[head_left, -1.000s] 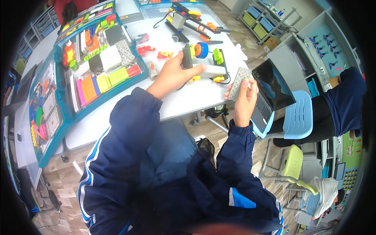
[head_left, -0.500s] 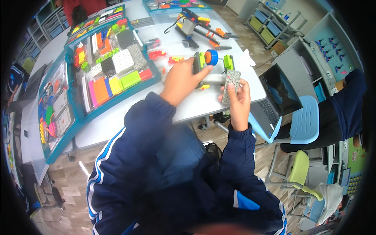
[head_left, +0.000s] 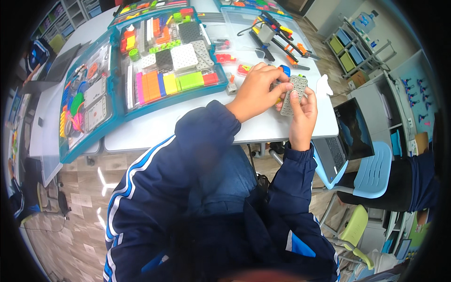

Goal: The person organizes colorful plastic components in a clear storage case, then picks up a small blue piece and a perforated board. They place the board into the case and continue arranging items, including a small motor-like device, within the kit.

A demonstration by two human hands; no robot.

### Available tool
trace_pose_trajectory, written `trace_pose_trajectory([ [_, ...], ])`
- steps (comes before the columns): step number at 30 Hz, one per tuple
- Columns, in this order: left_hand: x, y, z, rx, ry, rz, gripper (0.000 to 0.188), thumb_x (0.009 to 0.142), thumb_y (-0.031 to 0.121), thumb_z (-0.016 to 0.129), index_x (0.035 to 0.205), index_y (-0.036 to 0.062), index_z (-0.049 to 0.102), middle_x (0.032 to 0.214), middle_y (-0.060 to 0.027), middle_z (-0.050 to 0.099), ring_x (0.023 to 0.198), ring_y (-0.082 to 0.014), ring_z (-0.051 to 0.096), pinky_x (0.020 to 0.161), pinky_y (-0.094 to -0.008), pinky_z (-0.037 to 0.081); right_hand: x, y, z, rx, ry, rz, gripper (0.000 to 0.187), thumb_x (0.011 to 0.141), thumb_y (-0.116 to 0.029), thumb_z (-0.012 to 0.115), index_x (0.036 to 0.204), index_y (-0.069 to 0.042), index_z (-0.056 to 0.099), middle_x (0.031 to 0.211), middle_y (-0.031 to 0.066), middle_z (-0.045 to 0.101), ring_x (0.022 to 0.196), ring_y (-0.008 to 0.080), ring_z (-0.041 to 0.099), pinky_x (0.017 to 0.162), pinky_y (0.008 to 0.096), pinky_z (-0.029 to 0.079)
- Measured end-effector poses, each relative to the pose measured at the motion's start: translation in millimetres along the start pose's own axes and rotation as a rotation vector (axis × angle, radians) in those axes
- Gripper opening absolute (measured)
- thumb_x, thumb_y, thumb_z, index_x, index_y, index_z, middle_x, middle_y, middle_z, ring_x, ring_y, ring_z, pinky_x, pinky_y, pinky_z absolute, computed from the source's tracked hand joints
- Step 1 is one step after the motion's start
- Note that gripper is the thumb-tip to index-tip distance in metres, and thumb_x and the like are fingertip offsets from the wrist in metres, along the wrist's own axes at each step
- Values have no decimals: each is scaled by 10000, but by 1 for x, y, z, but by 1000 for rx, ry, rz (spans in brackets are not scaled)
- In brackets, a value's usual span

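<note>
A grey perforated building plate (head_left: 299, 86) is upright in my right hand (head_left: 303, 115), with the thumb pressed on its face and the fingers behind. My left hand (head_left: 257, 91) meets it from the left, its thumb and curled fingers together at the plate's edge. What they pinch, if anything, is hidden behind the fingers. Just beyond, part of a blue wheel (head_left: 285, 70) shows between the hands. Small red pieces (head_left: 226, 58) lie past my left hand, and a small grey block (head_left: 231, 88) stands beside its wrist.
To the left lies an open teal-edged case (head_left: 123, 113) filled with coloured building parts. A black, orange and yellow built model (head_left: 277, 37) stands at the back. White crumpled paper (head_left: 323, 85) is near the right edge. An open laptop (head_left: 345, 136) sits on a blue chair (head_left: 373, 171).
My left hand has left the dark part with green pieces on the table and come to the plate in my right hand. The whole view has shifted, moving the table rightward in the picture.
</note>
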State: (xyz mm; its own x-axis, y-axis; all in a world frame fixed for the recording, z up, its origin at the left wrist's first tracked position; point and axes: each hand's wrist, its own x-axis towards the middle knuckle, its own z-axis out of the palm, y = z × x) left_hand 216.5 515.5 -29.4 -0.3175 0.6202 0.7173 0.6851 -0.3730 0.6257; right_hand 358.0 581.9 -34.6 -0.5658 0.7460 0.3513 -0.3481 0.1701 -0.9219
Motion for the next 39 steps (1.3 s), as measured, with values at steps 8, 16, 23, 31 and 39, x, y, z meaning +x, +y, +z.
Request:
trace_pose_trajectory([
  [8,0,0,2,-43,85,-11,298,866,272,724,1012,15,693,869,-84,682,840,-229,575,760,-365,457,4,15,8,15,27,-118,291,995,-120,600,1235,13,504,989,93,677,706,118,625,626,256,501],
  [16,2,-1,1,-103,39,-25,259,869,221,716,1028,17,696,848,-88,691,784,-226,628,783,-358,457,4,16,10,-116,105,-236,253,1000,-111,590,1206,20,523,1097,119,669,896,112,635,724,233,516],
  [23,1,3,1,-260,-20,-192,293,883,192,697,1101,-4,697,906,-122,703,877,-214,642,778,-355,489,2,18,12,-112,115,-261,240,997,-90,583,1189,39,516,1070,119,652,796,109,628,660,256,526],
  [31,3,7,-6,-195,-13,-171,303,881,224,702,1096,12,718,947,-147,694,902,-246,628,796,-356,482,4,10,21,-135,148,-244,276,995,-91,582,1226,47,520,947,92,670,693,105,608,606,244,495],
  [39,24,-14,-32,-475,280,-327,290,870,189,712,1020,-59,707,813,-69,722,787,-104,635,688,-284,501,64,-23,41,-208,-225,-100,284,952,-160,653,1178,4,601,882,54,686,617,74,597,526,214,468],
])
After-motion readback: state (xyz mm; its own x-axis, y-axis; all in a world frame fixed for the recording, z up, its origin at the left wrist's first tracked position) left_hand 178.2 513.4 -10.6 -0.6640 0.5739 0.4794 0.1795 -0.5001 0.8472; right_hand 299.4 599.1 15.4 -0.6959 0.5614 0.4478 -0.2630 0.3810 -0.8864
